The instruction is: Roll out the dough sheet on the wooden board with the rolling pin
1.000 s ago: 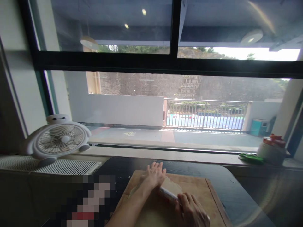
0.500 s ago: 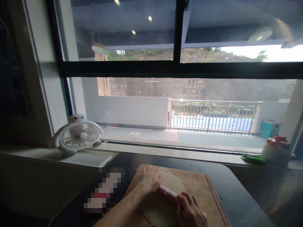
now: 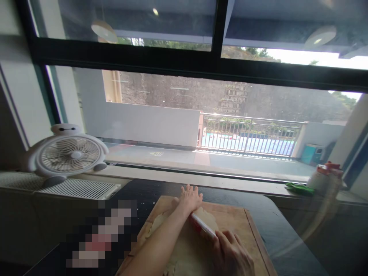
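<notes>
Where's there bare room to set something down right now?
Mostly bare: the dark table right of the wooden board, and the window ledge between the fan and green item. Crowded: mid-board, with dough, the rolling stick, left hand and right hand. Left of the board is partly pixelated: can't tell there.

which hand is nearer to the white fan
Left. The left hand is right of the white fan, over the wooden board; the right hand, on the rod, is farther right and nearer the camera.

dough (image 3: 192, 245) partly hidden by left forearm (image 3: 163, 239), board (image 3: 243, 226) cut off below, pixelated item (image 3: 106, 230) unreadable
</notes>
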`<state>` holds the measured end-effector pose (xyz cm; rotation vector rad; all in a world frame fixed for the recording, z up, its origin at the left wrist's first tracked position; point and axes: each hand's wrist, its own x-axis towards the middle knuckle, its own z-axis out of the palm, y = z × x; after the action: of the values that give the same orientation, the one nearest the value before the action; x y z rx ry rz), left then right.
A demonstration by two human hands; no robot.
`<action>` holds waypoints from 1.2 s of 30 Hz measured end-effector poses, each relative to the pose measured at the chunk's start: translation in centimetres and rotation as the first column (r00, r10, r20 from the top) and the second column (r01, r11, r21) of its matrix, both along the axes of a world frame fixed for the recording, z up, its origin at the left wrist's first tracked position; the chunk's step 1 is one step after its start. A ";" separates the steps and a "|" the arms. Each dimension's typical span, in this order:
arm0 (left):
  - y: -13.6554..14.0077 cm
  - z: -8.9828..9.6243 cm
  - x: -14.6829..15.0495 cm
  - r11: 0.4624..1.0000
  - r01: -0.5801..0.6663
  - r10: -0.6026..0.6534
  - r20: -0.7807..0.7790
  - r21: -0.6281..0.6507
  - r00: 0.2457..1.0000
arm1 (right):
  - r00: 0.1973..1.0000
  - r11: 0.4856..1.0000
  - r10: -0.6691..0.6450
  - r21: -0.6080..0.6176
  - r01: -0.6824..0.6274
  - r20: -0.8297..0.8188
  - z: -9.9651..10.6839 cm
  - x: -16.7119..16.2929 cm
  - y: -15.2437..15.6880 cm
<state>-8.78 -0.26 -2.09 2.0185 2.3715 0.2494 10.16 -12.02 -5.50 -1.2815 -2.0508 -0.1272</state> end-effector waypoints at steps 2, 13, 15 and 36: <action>-0.3 0.0 -0.1 1.000 0.013 -0.013 -0.006 -0.001 1.000 | 1.000 1.000 0.001 0.012 -0.001 -0.008 0.1 0.0 -0.2; -8.1 0.7 -2.7 1.000 0.013 -0.014 -0.024 -0.019 1.000 | 0.996 0.997 0.080 0.013 -0.080 0.034 0.7 -0.5 -3.7; -9.5 0.5 -3.3 1.000 0.016 -0.017 -0.028 -0.015 0.999 | 0.992 0.993 0.122 -0.014 -0.121 0.046 1.2 -0.4 -4.5; -0.2 -0.5 0.0 0.999 -0.012 0.011 -0.028 -0.032 1.000 | 0.990 0.997 0.039 -0.065 -0.030 0.134 1.4 0.4 -1.5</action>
<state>-8.82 -0.43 -2.58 2.0075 2.3881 0.1828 10.57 -13.55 -4.13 -1.3061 -2.2073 -0.1380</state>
